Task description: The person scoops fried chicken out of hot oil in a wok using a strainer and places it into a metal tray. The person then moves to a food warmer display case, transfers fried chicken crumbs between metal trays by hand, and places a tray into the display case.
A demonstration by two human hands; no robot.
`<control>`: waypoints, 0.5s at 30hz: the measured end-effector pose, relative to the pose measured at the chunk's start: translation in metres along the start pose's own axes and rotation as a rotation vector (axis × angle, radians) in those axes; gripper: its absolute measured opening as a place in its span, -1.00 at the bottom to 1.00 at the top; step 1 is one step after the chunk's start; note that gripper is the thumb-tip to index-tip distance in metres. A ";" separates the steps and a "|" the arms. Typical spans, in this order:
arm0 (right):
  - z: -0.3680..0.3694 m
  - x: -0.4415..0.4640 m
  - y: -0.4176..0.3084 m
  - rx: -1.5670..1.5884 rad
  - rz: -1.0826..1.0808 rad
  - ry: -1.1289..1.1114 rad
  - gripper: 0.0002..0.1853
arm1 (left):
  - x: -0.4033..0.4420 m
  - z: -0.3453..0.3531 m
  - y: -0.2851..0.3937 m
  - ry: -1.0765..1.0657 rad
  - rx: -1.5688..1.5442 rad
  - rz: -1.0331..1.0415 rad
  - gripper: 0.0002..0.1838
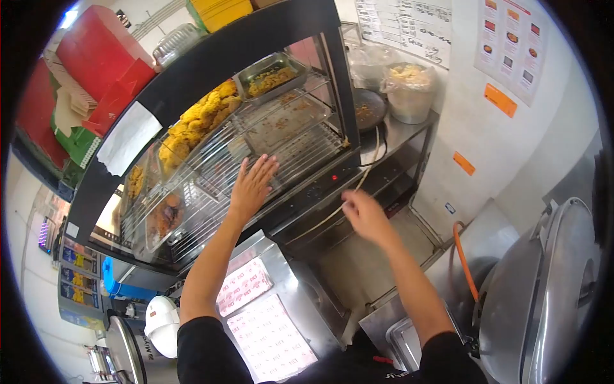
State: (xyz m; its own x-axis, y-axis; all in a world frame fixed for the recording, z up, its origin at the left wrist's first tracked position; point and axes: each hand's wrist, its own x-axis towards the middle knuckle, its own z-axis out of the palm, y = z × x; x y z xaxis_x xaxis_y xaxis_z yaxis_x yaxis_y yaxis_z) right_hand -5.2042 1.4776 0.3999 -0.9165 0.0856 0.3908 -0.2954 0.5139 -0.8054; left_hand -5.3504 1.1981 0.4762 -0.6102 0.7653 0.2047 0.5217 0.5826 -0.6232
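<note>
My left hand (pixel 253 185) reaches out flat with its fingers stretched, holding nothing. It is at the front of a food warmer cabinet (pixel 350 96) with wire racks (pixel 211 168); I cannot tell whether it touches the glass or rack. Inside the cabinet are yellow fried chicken pieces (pixel 201 118), a metal pan with crumbs (pixel 272 80) and darker pieces (pixel 165 214) on a lower tray. My right hand (pixel 366 214) hangs in the air below the cabinet's right corner, loosely bent and slightly blurred. Nothing shows in it, and its fingertips are not clear.
Printed paper sheets (pixel 272 336) lie on a steel counter (pixel 304 294) below my left arm. A lidded steel fryer (pixel 537 294) and an orange hose (pixel 465 262) are at right. A pot with a plastic-lined top (pixel 409 96) and a dark pan (pixel 369 110) stand on the back shelf.
</note>
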 end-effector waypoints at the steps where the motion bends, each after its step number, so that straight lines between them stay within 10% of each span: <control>1: 0.009 0.034 0.011 0.089 0.028 0.068 -0.71 | -0.007 0.000 -0.004 -0.007 -0.016 -0.013 -0.22; 10: 0.052 0.179 0.008 0.491 0.542 -0.104 -0.60 | -0.078 -0.028 0.005 -0.136 -0.138 -0.361 -0.18; 15: 0.149 0.144 -0.012 -0.036 -0.030 0.074 -0.57 | -0.085 -0.070 0.012 0.167 -0.314 -0.411 -0.45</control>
State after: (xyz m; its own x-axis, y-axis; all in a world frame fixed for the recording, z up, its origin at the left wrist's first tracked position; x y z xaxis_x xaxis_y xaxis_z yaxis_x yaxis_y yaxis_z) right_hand -5.3732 1.3565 0.3993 -0.8846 0.1319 0.4474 -0.3112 0.5475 -0.7768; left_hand -5.2511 1.1593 0.5039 -0.7120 0.4756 0.5166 0.4291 0.8770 -0.2162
